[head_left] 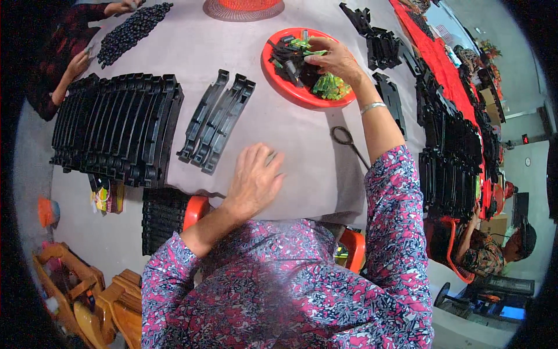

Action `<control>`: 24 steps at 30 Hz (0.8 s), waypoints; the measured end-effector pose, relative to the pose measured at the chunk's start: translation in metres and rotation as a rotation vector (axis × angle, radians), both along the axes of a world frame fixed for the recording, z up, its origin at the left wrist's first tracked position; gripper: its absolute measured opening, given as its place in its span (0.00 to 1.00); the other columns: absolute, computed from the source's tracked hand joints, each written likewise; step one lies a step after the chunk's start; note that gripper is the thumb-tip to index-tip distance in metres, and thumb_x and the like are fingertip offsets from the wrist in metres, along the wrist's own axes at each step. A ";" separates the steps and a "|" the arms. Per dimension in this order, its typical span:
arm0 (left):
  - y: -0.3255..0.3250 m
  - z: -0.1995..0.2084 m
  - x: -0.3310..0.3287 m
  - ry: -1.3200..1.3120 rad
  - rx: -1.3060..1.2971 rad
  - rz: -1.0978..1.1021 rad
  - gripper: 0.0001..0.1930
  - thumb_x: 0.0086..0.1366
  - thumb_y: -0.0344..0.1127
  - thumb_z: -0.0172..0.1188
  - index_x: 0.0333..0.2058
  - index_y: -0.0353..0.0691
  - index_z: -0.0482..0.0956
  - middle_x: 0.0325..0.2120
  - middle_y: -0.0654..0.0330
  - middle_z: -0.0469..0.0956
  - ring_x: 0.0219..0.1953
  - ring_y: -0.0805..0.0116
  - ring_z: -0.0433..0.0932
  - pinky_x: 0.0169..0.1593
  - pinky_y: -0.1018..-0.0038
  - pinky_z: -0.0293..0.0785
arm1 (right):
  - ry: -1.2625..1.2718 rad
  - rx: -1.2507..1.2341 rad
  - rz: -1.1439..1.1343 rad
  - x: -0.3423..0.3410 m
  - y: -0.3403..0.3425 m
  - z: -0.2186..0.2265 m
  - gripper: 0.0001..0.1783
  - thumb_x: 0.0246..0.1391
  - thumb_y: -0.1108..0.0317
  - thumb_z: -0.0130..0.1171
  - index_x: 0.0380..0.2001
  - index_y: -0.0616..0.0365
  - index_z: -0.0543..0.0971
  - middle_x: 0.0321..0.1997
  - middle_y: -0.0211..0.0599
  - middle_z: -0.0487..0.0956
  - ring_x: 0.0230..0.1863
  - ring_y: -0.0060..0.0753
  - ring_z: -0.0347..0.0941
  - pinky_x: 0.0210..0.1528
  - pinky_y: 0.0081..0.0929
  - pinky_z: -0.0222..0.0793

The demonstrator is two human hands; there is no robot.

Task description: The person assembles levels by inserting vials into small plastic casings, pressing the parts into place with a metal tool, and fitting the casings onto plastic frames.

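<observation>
While a red tray (289, 93) of small green and black parts (330, 87) is standing on the table (308, 157), the right hand (337, 61) is reaching into it, grip indeterminable; the left hand (254, 180) is extending apart, fingers spread, near black strips (228, 125).

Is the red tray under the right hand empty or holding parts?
Holding parts: green pieces and black pieces lie in the red tray, beneath the right hand. I cannot tell how many.
</observation>
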State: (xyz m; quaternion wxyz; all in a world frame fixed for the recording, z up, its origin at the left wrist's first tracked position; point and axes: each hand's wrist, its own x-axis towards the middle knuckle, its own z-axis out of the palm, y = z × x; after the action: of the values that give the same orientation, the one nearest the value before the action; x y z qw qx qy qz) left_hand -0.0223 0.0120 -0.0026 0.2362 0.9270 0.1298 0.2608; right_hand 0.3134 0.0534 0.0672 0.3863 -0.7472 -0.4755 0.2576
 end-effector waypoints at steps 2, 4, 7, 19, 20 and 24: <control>0.000 -0.001 -0.002 0.012 -0.001 -0.002 0.23 0.52 0.32 0.68 0.48 0.38 0.75 0.46 0.50 0.68 0.53 0.49 0.68 0.59 0.54 0.62 | 0.179 0.108 0.105 -0.002 -0.001 0.000 0.27 0.56 0.66 0.65 0.58 0.58 0.74 0.56 0.35 0.77 0.50 0.27 0.76 0.45 0.26 0.78; 0.000 -0.002 -0.001 -0.021 0.020 0.008 0.23 0.52 0.31 0.68 0.48 0.38 0.75 0.46 0.50 0.68 0.53 0.49 0.68 0.59 0.54 0.62 | 0.158 0.122 0.041 -0.002 -0.010 -0.001 0.26 0.56 0.66 0.65 0.58 0.59 0.74 0.54 0.35 0.78 0.49 0.26 0.76 0.45 0.25 0.77; -0.002 0.000 0.002 -0.012 0.020 0.000 0.23 0.52 0.32 0.68 0.47 0.38 0.75 0.46 0.50 0.69 0.53 0.49 0.68 0.59 0.54 0.62 | -0.069 0.078 -0.066 0.016 -0.021 -0.020 0.22 0.56 0.66 0.63 0.53 0.61 0.78 0.50 0.36 0.80 0.46 0.27 0.77 0.45 0.25 0.76; -0.002 -0.005 0.002 -0.040 0.041 0.012 0.21 0.53 0.33 0.67 0.47 0.38 0.75 0.45 0.50 0.70 0.52 0.49 0.69 0.58 0.54 0.63 | -0.650 -0.151 -0.165 -0.033 0.003 -0.036 0.24 0.36 0.63 0.73 0.39 0.63 0.82 0.37 0.56 0.83 0.42 0.52 0.81 0.48 0.44 0.75; -0.002 -0.005 0.001 -0.041 0.042 0.018 0.21 0.53 0.33 0.67 0.47 0.38 0.75 0.45 0.50 0.70 0.52 0.49 0.69 0.58 0.54 0.63 | -0.649 -0.168 -0.167 -0.034 0.006 -0.036 0.24 0.36 0.64 0.72 0.40 0.63 0.82 0.35 0.56 0.83 0.41 0.53 0.81 0.47 0.44 0.75; -0.002 -0.003 0.000 -0.049 0.065 0.025 0.21 0.53 0.33 0.67 0.46 0.39 0.75 0.44 0.50 0.70 0.52 0.49 0.69 0.57 0.54 0.64 | -0.541 -0.061 -0.178 -0.040 0.016 -0.038 0.25 0.36 0.63 0.71 0.41 0.63 0.82 0.35 0.54 0.83 0.40 0.52 0.82 0.47 0.43 0.75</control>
State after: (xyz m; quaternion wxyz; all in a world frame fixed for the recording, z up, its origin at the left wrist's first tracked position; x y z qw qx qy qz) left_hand -0.0222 0.0103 -0.0059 0.2059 0.9259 0.1268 0.2903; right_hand 0.2736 0.0694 0.0290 0.2440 -0.8387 -0.4860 0.0282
